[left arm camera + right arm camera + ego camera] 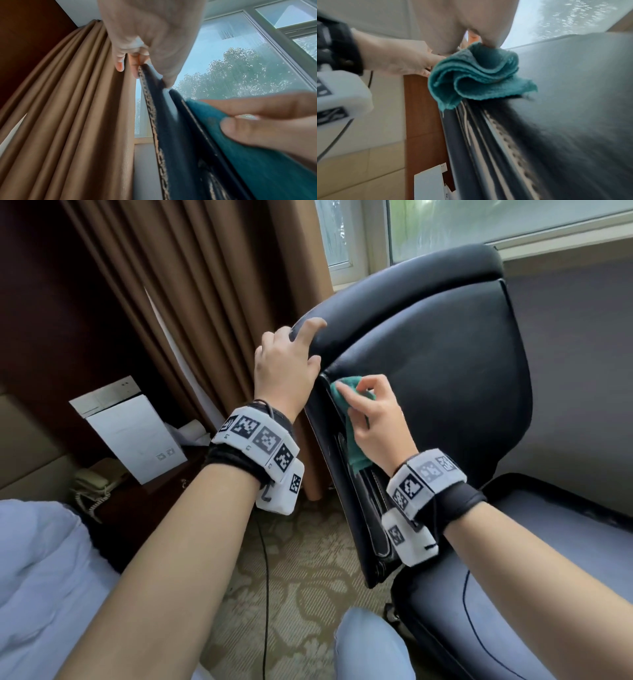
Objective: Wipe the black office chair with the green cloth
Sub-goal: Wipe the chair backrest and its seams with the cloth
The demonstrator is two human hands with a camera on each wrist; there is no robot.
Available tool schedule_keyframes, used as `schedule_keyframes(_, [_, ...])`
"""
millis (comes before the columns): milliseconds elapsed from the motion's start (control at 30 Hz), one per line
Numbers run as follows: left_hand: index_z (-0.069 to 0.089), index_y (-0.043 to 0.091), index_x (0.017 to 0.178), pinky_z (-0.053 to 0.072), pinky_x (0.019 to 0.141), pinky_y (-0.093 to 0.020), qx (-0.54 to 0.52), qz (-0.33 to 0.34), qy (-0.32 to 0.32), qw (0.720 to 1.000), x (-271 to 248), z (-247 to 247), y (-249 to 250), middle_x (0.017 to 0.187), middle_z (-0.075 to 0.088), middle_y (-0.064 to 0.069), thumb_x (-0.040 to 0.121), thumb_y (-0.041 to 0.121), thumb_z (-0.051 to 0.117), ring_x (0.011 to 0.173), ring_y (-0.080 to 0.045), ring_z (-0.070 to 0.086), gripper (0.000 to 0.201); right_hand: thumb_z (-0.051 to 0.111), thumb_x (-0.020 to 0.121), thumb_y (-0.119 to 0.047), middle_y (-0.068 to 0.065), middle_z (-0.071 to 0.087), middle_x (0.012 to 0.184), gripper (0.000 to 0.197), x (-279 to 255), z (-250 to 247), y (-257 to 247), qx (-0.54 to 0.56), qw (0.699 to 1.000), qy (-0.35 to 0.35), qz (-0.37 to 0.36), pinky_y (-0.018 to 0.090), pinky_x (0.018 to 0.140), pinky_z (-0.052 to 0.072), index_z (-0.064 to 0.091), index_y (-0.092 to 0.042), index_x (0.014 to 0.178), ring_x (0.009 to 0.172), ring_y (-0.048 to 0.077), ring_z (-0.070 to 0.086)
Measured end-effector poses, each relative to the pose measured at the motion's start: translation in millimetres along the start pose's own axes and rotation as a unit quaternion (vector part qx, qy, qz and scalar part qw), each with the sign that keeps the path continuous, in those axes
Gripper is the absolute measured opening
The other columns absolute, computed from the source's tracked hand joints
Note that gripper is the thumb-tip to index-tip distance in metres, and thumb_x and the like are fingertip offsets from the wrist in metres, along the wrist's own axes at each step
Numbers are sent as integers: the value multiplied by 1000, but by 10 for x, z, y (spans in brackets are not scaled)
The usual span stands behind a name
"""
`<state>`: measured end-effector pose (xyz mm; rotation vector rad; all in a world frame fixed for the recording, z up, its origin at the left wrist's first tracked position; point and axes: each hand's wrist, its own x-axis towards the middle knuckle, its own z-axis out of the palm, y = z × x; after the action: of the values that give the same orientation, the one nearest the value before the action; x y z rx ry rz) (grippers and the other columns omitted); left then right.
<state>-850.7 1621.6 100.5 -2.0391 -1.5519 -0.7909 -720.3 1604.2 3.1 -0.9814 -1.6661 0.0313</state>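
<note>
head view showed the left hand [286,364] gripping the chair [445,371] edge, the right hand [375,419] pinching the green cloth [346,395] beside it; firm strokes along that seam would suit.

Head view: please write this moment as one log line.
left hand: grips chair backrest edge | right hand: presses green cloth on black office chair | step: wiping backrest

Patterned carpet [308,594], black office chair [445,364] standing on it
</note>
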Motion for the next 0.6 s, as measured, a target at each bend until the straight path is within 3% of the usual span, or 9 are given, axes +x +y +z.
schedule_keyframes(100, [41,27,137,35,92,-39,2,-7,-5,1000,-27,-40,42,120,54,-12,92,23,49,110,-33,45,47,49,82,0,20,53,102,36,-209,-91,29,-21,999,-32,-18,34,81,49,68,-8,111,92,35,56])
schedule_keyframes(200, [39,26,138,36,94,-40,-8,-13,-26,1000,-14,-94,63,122,54,-12,92,27,49,113,-33,43,47,52,84,7,12,50,104,38,-352,-248,27,19,994,-89,60,12,85,37,67,-11,114,92,20,50])
schedule_keyframes(267, [37,24,140,35,96,-41,0,-13,-41,999,10,-153,42,123,54,-12,92,30,49,116,-33,42,50,51,85,7,5,46,101,41,-431,-377,-1,63,984,-110,126,0,81,30,65,-14,116,92,10,45])
schedule_keyframes(367, [42,22,137,30,101,-40,-1,23,-32,999,-84,-249,65,131,50,-7,91,31,48,123,-31,37,48,52,87,1,2,48,103,41,-518,-561,-37,130,968,-84,198,5,84,36,62,-23,119,94,8,48])
schedule_keyframes(467, [61,16,107,35,93,-38,-57,89,15,994,-462,-247,279,113,58,-6,87,40,42,112,-30,46,36,56,86,-3,2,49,103,39,-611,-703,-79,213,945,-57,243,19,80,45,57,-28,115,85,9,52])
schedule_keyframes(500, [63,17,97,37,87,-38,-68,103,-9,992,-614,-225,371,103,61,-5,86,45,38,105,-28,50,40,58,85,-3,0,50,101,37,-643,-741,-100,239,936,-48,254,18,75,45,54,-26,113,81,7,53])
schedule_keyframes(600, [62,23,90,42,77,-33,-125,59,-218,966,-962,-83,535,88,63,8,88,61,42,91,-15,55,43,64,83,-5,-2,51,100,35,-719,-810,-125,286,915,-27,285,16,71,48,48,-23,109,81,5,55])
